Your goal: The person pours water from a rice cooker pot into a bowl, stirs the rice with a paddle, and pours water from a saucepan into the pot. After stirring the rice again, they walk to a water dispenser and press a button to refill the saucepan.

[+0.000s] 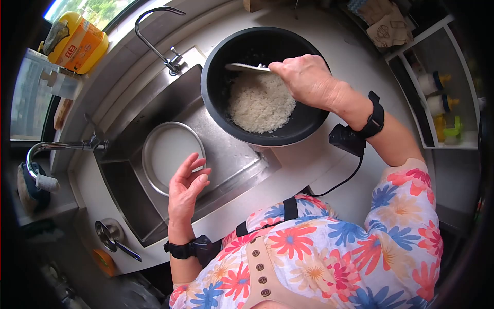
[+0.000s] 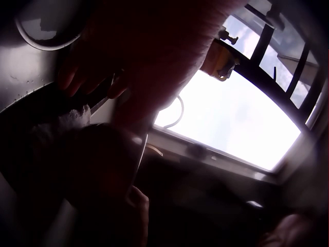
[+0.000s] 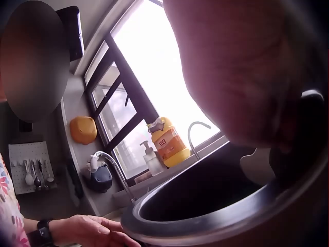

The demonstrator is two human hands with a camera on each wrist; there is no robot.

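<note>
My right hand [image 1: 307, 80] grips the handle of a pale rice paddle [image 1: 243, 67] inside a large black inner pot [image 1: 248, 137]. White rice [image 1: 261, 105] lies heaped in the pot, just below the paddle. In the right wrist view the paddle's blade [image 3: 257, 165] shows against the dark inner wall. My left hand [image 1: 186, 186] is held over the sink with fingers loosely bent and nothing in them. Its fingertips overlap the rim of a round metal basin [image 1: 147, 164] with a whitish inside. Much of the left wrist view is dark.
The steel sink [image 1: 226, 170] lies left of and partly under the pot. Two curved faucets rise nearby, a slim one [image 1: 154, 44] behind and another [image 1: 56, 146] at left. A yellow detergent jug [image 1: 85, 46] stands by the window. A ladle [image 1: 110, 238] lies at lower left.
</note>
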